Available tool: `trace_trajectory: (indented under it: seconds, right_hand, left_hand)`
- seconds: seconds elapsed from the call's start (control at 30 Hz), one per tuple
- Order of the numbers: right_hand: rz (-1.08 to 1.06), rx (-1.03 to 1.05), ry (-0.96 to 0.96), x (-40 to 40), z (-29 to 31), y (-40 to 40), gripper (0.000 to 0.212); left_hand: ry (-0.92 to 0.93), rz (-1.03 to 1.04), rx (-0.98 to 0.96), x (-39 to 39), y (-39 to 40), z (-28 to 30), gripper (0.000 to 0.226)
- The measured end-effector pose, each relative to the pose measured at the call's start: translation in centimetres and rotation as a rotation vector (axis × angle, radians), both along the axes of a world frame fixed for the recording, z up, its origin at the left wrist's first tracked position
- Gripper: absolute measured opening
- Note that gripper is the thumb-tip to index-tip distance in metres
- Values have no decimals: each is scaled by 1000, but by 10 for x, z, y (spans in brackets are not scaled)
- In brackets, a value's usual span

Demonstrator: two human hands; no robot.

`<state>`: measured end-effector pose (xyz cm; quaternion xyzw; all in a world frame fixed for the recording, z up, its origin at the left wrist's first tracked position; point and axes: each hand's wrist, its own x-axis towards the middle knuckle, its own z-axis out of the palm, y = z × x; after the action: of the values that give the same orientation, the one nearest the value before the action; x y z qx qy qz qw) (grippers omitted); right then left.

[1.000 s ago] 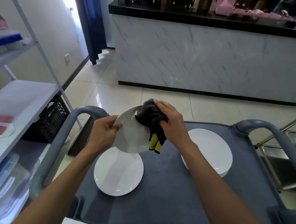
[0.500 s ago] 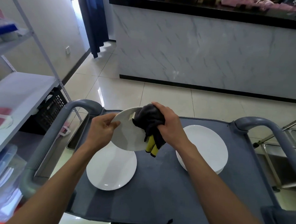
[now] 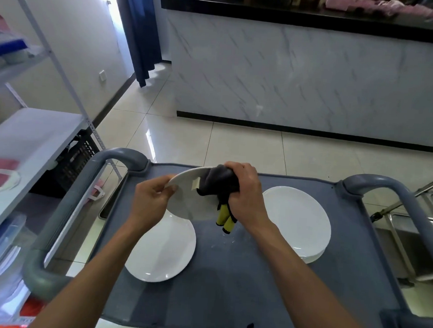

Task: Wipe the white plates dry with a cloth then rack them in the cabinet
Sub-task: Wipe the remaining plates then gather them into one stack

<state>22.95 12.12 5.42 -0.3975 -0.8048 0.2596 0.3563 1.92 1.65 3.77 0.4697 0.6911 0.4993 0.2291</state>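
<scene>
From the head view, the held plate (image 3: 183,197) hangs tilted above the cart top (image 3: 241,279), its far rim raised and its near rim dipping toward the lone plate (image 3: 162,249) that lies flat on the cart below it. The left hand (image 3: 152,200) has its grip clamped on the held plate's left rim, thumb on the upper face and fingers curled under. The right hand (image 3: 244,196) has its grip clamped on the dark cloth (image 3: 218,186), which is bunched against the held plate's right rim, with yellow ends dangling beneath the fist. So the held plate lies between the two hands, its face running left to right from one grip to the other; I judge the wipe is in hand, and turning the plate would fall to the left hand while the cloth hand works the rim. To the right of the held plate, well apart, a stack of plates (image 3: 298,224) sits flat on the cart top; whether those are wiped I cannot tell. The cart has grey handles (image 3: 119,158) at its far corners. Left of the held plate stands a metal shelf unit (image 3: 29,137); beyond it is tiled floor (image 3: 237,144) and a marble-fronted counter (image 3: 304,75). No cabinet with a rack is plainly in view.
</scene>
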Motion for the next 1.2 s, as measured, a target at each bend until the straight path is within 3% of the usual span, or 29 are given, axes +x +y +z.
trace_trajectory:
  seconds: [0.17,0.27,0.33,0.4,0.47,0.57,0.67,0.9,0.97,1.1,1.2]
  right_hand:
    - [-11,42,35,6,-2,-5,65]
    - [-24,85,59,11,-4,-6,66]
    - [-27,117,73,14,-5,-6,69]
    - [-24,129,85,14,-5,-8,72]
    - [-9,151,79,15,-8,-10,70]
    - [30,189,22,16,-16,-12,70]
    - [52,219,-14,21,-22,-14,72]
    - [188,225,-125,40,-27,-22,83]
    - [236,178,-170,44,-27,-22,80]
    - [274,155,-215,53,-31,-20,77]
    - [205,-103,-128,50,-23,-25,85]
  left_hand:
    - [-172,19,10,10,-7,-7,23]
    - [-572,308,-21,16,-16,-19,30]
    - [-903,496,-197,20,-22,-24,36]
    - [-1149,412,-386,25,-25,-24,53]
    - [-1264,259,-461,30,-22,-19,66]
    - [-1297,188,-475,33,-10,-9,67]
    - [-1338,191,-466,36,-3,-4,45]
    - [-1584,276,-241,30,5,-13,31]
    - [-1503,277,-254,24,6,-13,22]
    - [-1302,244,-221,15,3,-10,26]
    - [-1126,203,-147,15,2,-7,30]
